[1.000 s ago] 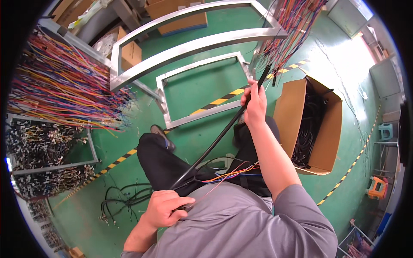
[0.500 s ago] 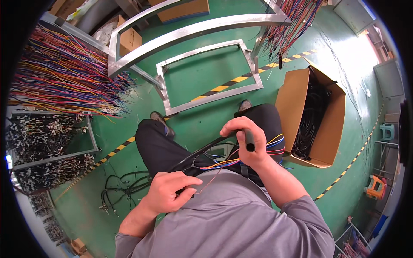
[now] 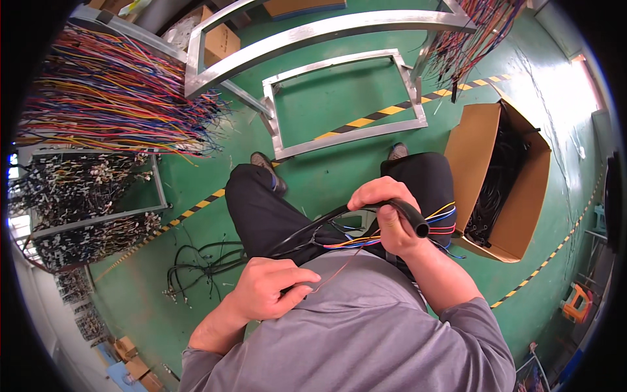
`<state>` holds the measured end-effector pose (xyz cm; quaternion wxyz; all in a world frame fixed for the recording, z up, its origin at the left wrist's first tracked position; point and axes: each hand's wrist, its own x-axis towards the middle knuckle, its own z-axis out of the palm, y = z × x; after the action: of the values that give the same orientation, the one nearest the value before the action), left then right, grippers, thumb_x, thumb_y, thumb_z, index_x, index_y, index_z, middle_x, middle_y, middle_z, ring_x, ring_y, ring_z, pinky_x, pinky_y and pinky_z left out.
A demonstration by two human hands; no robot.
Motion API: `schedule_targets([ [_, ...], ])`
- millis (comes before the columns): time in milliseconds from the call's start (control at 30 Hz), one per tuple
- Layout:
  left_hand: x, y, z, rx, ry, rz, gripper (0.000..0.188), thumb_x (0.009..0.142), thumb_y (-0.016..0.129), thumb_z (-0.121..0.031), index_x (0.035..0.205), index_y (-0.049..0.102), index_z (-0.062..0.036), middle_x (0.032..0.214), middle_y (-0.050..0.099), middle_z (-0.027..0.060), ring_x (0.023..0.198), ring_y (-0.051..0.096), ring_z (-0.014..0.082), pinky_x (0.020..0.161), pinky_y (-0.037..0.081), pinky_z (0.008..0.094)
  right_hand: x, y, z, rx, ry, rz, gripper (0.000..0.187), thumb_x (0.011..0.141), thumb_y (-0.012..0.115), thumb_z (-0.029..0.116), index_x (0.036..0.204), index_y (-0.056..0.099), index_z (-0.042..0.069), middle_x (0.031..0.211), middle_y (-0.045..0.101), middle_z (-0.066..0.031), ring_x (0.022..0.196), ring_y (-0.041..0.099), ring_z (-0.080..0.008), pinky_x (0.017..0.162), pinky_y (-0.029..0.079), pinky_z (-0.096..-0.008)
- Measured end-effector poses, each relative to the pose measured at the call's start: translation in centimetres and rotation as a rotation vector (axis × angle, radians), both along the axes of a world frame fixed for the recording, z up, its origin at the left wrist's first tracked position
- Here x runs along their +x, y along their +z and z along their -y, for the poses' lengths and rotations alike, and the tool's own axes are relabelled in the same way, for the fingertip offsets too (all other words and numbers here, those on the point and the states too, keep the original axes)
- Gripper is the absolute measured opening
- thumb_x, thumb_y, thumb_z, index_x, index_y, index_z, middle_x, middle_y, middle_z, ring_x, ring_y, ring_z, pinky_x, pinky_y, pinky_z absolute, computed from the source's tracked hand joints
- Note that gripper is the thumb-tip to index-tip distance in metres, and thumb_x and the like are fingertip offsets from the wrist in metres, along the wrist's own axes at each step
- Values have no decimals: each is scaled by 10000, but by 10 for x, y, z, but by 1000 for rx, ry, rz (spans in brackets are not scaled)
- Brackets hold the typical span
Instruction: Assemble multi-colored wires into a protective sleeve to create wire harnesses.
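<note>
The right hand, just right of the frame's centre, is grasping a black tube, its fingers and thumb wrapping around it near 1 end. That hollow end is pointing toward the lower right, and no wire is showing at its mouth. Beyond the hand, a dark length is running down and left across the lap.

The left hand, left of the lower centre, is curling its fingers toward its thumb. A thin reddish wire is reaching its fingertips, but I cannot tell whether they are pinching it.

Coloured wires are lying across the lap at the centre, passing behind the right hand and spreading out on its right side.

Judging by this, the handling is looking partway: the tube is already sitting in the grip, while the coloured wires are hanging loose at their right ends. How much is left is not showing.

At centre left, a bundle of black cables is lying on the floor; at right, a cardboard box is holding more dark cable.
</note>
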<state>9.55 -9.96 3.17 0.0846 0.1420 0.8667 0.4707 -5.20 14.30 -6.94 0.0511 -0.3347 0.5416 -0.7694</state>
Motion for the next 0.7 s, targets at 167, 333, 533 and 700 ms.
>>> schedule_targets([
  [167, -7, 0, 6, 24, -56, -26, 333, 904, 841, -340, 1082, 804, -61, 834, 764, 50, 645, 678, 233, 594, 532, 356, -8, -15, -4, -23, -46, 98, 231, 1155, 499, 177, 1215, 601, -21, 1128, 683, -171, 995, 693, -253, 932, 565, -397],
  [333, -24, 10, 17, -78, 46, -65, 245, 906, 814, -234, 1052, 787, -38, 852, 758, 69, 646, 651, 228, 586, 507, 350, -40, -19, -10, 576, -168, 417, 529, 1126, 540, 88, 1616, 389, -45, 1508, 592, -141, 1393, 560, -236, 1189, 423, -383],
  [533, -22, 8, 19, -80, 78, -155, 197, 892, 823, -181, 1023, 773, -44, 826, 733, 66, 637, 627, 229, 567, 487, 360, -1, 7, -3, 501, 46, 192, 748, 1029, 667, 171, 1666, 324, -17, 1640, 463, -201, 1536, 448, -308, 1260, 352, -469],
  [700, -32, -2, 17, -144, 19, -245, 230, 900, 832, -223, 1024, 750, -48, 825, 714, 72, 651, 637, 255, 577, 493, 370, 31, 65, 22, 584, 400, 35, 381, 927, 789, 104, 1272, 654, 15, 1046, 732, -161, 929, 736, -317, 815, 582, -426],
])
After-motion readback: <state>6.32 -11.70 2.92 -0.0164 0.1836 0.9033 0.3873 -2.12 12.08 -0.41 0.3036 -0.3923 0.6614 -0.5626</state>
